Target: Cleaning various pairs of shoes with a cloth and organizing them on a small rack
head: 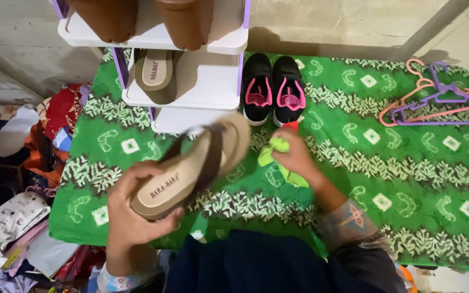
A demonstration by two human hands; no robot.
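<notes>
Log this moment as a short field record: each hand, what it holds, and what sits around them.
left hand: grips the heel end of a beige sandal with a dark brown strap, lifted off the cloth
right hand: closed on a bright green cloth
surface: green patterned cloth
rack: white shelf rack, one matching sandal on its middle shelf
beside rack: black and pink sneakers
far right: pink and purple hangers
</notes>
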